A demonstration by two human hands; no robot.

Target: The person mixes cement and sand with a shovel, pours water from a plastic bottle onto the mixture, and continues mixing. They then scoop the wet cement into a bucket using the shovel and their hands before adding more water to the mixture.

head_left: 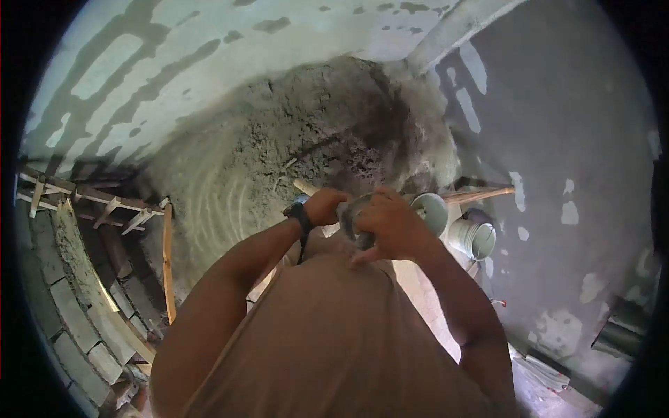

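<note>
Both my hands meet in front of my chest, around a grey, rounded object (pixel 354 217) that I cannot identify. My left hand (pixel 325 207), with a dark watch on the wrist, closes on the object's left edge. My right hand (pixel 391 221) wraps its right side, fingers bent over it. A pale wooden handle end (pixel 304 187) shows just beyond my left hand. Behind the hands lies a heap of grey, crumbly mortar (pixel 313 132).
A bucket (pixel 431 212) stands right of my hands, with a second bucket (pixel 481 240) beside it. A wooden plank (pixel 484 195) lies beyond them. At left are a wooden frame (pixel 104 198), an upright board (pixel 168 265) and grey blocks (pixel 73 313). Patchy walls (pixel 578 139) rise around.
</note>
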